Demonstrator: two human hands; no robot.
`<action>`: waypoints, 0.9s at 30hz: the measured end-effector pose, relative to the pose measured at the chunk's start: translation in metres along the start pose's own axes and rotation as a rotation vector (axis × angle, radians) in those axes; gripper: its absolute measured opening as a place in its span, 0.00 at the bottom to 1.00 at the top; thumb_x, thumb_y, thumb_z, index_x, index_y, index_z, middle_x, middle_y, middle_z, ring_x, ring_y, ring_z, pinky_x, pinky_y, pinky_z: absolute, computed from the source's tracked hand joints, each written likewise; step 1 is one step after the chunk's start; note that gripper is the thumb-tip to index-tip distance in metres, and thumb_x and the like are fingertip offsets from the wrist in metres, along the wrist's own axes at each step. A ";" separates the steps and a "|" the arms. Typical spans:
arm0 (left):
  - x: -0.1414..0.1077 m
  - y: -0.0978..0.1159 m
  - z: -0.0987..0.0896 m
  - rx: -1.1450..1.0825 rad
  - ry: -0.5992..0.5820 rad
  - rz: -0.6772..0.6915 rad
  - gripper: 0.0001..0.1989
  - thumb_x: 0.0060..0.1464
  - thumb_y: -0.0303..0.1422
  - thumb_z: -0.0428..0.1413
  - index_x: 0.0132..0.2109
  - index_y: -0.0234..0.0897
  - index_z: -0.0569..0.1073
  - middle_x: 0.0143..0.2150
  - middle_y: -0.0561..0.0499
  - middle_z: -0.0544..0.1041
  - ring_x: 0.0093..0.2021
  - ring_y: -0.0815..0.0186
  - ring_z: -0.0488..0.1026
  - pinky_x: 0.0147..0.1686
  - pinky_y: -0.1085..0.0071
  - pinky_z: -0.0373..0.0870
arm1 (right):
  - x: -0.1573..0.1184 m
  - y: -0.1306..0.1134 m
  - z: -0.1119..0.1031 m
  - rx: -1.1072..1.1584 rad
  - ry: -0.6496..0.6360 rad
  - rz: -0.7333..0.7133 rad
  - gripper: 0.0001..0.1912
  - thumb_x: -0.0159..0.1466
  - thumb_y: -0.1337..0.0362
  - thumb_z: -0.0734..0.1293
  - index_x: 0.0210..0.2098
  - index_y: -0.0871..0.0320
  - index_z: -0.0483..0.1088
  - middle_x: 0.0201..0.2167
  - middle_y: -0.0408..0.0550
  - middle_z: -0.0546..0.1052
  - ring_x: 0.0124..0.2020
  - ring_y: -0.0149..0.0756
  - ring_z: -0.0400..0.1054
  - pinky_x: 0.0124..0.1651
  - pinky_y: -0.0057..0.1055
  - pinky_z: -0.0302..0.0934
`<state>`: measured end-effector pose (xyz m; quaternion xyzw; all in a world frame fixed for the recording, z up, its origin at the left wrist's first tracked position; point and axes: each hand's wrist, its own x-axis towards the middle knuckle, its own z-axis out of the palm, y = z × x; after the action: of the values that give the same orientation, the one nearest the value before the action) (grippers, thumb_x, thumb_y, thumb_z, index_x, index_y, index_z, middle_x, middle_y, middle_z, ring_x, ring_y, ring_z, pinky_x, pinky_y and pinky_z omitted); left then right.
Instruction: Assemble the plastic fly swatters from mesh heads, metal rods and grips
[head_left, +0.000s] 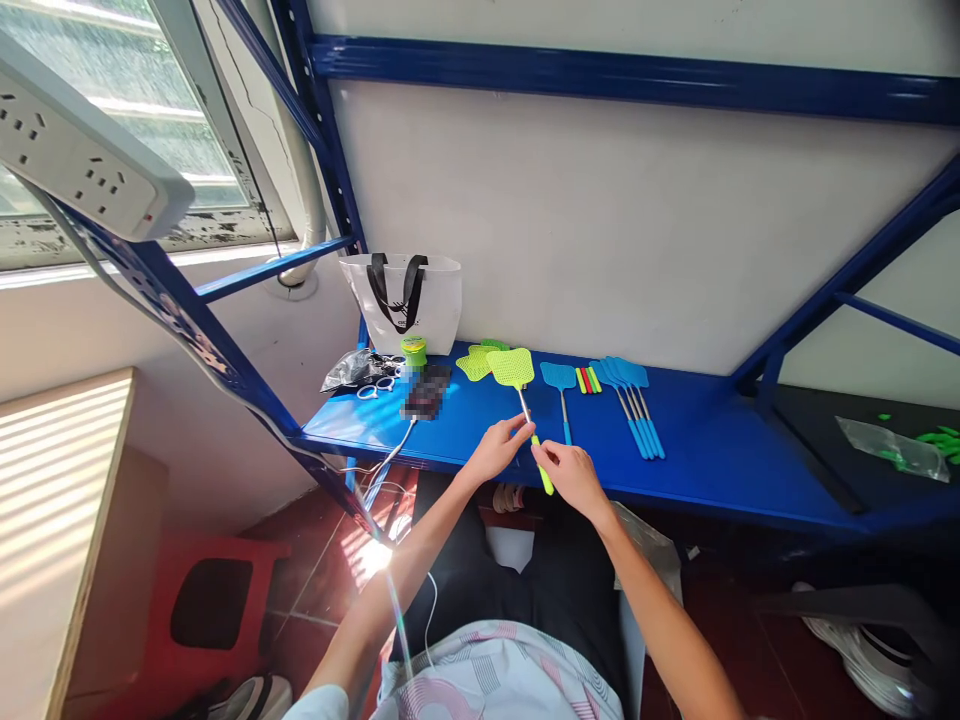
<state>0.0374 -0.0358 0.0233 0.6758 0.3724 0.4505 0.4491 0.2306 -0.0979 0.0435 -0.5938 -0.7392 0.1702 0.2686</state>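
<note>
A lime green fly swatter with a thin metal shaft lies angled across the blue metal shelf, its green handle jutting past the front edge. My left hand pinches the shaft, and my right hand holds the swatter near the top of the handle. To the right lie a single blue fly swatter and a bunch of blue fly swatters. Short red, yellow and green handles sit between them. More green swatter heads lie to the left.
Further left on the shelf are a green roll, small scissors, a blurred dark object and a white tote bag. Blue shelf uprights frame the area. A power strip hangs upper left. A red stool stands below.
</note>
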 end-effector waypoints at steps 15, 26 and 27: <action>0.002 -0.047 0.006 0.559 -0.049 0.149 0.20 0.81 0.40 0.48 0.65 0.40 0.79 0.66 0.38 0.82 0.67 0.46 0.77 0.66 0.47 0.74 | 0.018 0.012 0.021 0.244 -0.055 0.128 0.42 0.78 0.29 0.50 0.48 0.51 0.83 0.22 0.44 0.80 0.33 0.46 0.79 0.39 0.35 0.63; 0.000 -0.055 -0.001 0.735 0.001 0.208 0.25 0.83 0.42 0.42 0.65 0.40 0.79 0.69 0.38 0.79 0.72 0.47 0.73 0.72 0.45 0.67 | 0.009 0.001 0.019 0.030 -0.212 0.076 0.39 0.80 0.37 0.57 0.81 0.50 0.64 0.27 0.42 0.82 0.37 0.46 0.80 0.39 0.34 0.58; -0.001 -0.056 0.001 0.768 0.001 0.216 0.23 0.83 0.42 0.43 0.66 0.40 0.79 0.70 0.38 0.78 0.72 0.46 0.72 0.72 0.44 0.66 | 0.007 0.004 0.016 0.020 -0.203 0.072 0.37 0.80 0.37 0.58 0.79 0.49 0.67 0.28 0.42 0.83 0.36 0.46 0.80 0.39 0.34 0.58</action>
<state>0.0323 -0.0187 -0.0298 0.8296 0.4409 0.3233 0.1136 0.2230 -0.0888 0.0304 -0.5969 -0.7391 0.2461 0.1920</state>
